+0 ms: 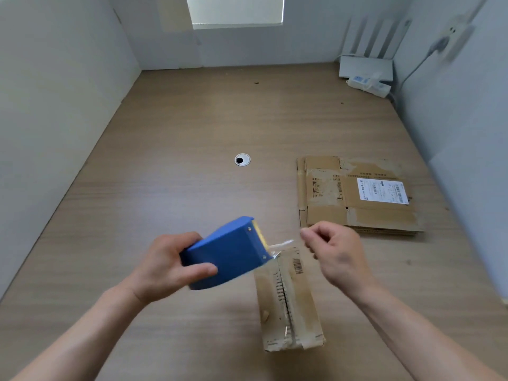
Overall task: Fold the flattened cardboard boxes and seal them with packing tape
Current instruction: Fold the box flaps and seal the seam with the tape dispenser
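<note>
Sealing step: left hand [165, 268] gripped the dispenser [233, 254]; right hand [338, 254] curled beside the tape end [283, 243] (grip unclear). Next likely needed tape drawn along the box [291, 303].

Wood-grain table [178, 188]. Round cable hole [242, 159] at centre. Stack of flattened boxes [354, 196] at 3 o'clock, label up. Folded box [291, 303] at 5 o'clock, near edge. White router [365, 67] and power strip [369, 85], touching, in 1 o'clock corner.

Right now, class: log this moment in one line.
left hand grips tape dispenser | right hand pinches tape end | folded box seam open
</note>
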Motion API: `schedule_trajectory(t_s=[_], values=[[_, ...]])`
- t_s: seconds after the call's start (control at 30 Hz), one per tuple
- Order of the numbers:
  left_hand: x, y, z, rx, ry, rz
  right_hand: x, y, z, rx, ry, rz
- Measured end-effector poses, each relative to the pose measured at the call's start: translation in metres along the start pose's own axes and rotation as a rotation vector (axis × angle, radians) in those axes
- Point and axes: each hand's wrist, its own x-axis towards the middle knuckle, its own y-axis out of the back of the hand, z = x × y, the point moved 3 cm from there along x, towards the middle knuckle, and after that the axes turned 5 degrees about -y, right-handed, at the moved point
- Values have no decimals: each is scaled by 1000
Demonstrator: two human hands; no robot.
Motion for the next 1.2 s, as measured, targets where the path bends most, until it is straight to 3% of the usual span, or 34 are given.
schedule_trajectory(t_s=[0.17, 0.33, 0.73, 0.87, 0.97, 1.1, 1.13, 1.2], values=[[8, 8, -42, -215, 365, -101, 26, 1, 34, -71, -300, 9], [19, -7, -60, -228, 500, -205, 29, -16, 50, -256, -376, -7], [21, -21, -81, -205, 579, -224, 21, -34, 66, -561, -315, -2], [21, -29, -85, -221, 611, -216, 18, -35, 75, -558, -275, 20], [21, -38, -85, -223, 615, -212, 13, -40, 83, -442, -356, 31], [22, -44, -83, -224, 621, -214, 4, -41, 90, -302, -599, 104], [22, -44, -83, -221, 623, -212, 0, -38, 86, -333, -537, 142], [22, -43, -84, -209, 623, -207, -8, -41, 61, -441, -121, 184]])
